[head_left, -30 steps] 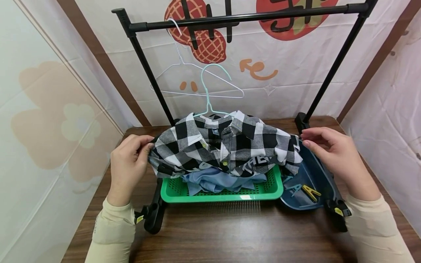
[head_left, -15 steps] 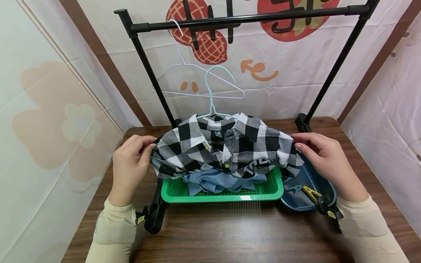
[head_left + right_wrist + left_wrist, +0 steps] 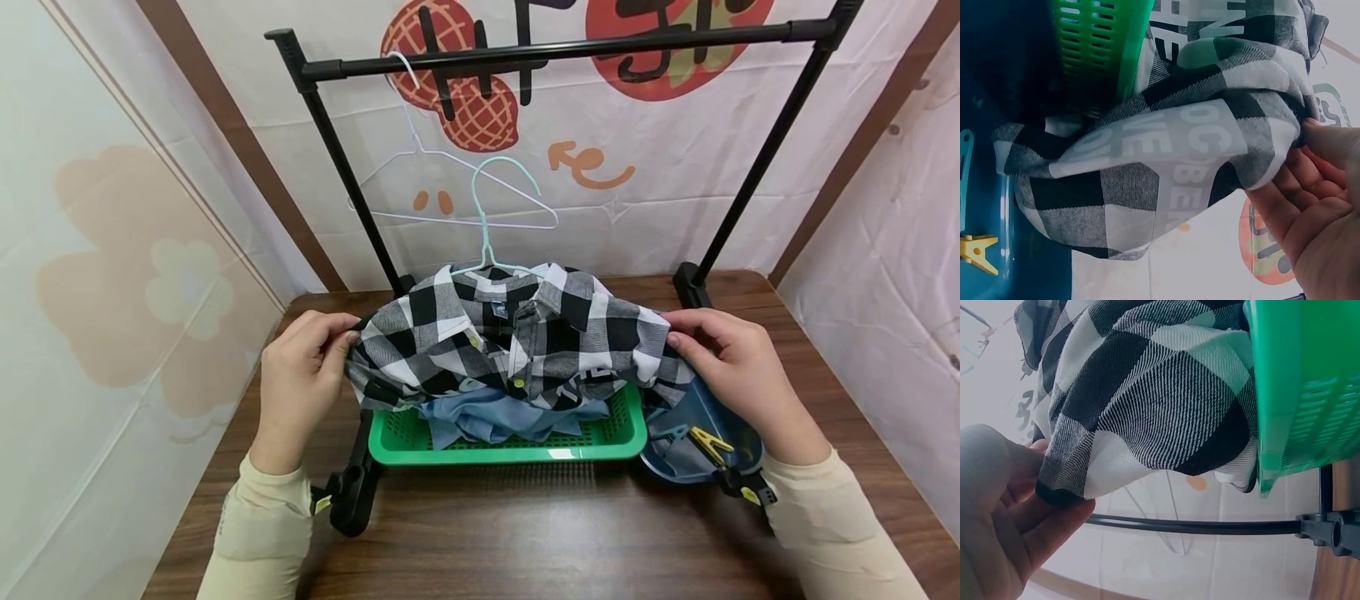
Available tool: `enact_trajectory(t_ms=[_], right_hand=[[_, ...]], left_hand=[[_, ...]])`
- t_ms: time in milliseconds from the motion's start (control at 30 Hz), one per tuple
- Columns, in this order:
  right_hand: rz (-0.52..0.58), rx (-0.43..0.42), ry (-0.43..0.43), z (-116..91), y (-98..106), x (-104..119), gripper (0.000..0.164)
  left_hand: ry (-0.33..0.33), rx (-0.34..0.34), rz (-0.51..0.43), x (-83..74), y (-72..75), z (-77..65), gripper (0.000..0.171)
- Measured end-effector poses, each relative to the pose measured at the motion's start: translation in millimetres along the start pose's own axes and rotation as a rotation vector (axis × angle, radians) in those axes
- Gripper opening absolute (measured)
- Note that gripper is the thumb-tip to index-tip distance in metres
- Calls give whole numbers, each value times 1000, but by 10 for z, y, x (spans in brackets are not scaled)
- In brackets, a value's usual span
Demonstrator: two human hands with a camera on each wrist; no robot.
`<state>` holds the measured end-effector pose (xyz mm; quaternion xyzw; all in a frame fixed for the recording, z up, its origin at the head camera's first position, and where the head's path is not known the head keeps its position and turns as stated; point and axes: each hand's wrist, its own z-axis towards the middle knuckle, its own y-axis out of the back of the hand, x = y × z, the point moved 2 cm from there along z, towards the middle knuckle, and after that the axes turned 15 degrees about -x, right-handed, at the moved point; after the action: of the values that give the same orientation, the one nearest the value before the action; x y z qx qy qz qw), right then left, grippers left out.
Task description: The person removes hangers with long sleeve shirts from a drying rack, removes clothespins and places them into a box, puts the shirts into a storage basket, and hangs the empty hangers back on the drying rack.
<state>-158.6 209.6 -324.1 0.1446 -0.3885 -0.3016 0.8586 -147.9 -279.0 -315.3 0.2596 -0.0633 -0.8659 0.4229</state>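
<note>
Fingers of the left hand [image 3: 300,375] are pinched on the left shoulder of the shirt [image 3: 517,333], and those of the right hand [image 3: 731,375] are curled round its right shoulder. The shirt is held just above the basket [image 3: 622,433], with a mint hanger [image 3: 498,208] standing out of its collar. Most of the blue cloth [image 3: 487,417] in the basket is hidden beneath the shirt. The dish [image 3: 738,446] is partly covered by the right hand, and only a yellow peg [image 3: 708,440] and part of a blue one are made out in it. A white hanger [image 3: 450,187] is hung on the rail [image 3: 562,52]. Compared with a second ago, the right hand, then apart from the cloth, has been closed on the shoulder; the left grip is unchanged.
</note>
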Motion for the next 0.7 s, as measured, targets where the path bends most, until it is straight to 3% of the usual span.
enact_trajectory(t_ms=[433,700], right_hand=[[13,-48,-22,-11,41,-2,20],[27,-84,6,10,71,-7,21]], left_hand=[[46,62,-105,-31,-46,33,15],[36,118,-78,-93,-35,37,16]])
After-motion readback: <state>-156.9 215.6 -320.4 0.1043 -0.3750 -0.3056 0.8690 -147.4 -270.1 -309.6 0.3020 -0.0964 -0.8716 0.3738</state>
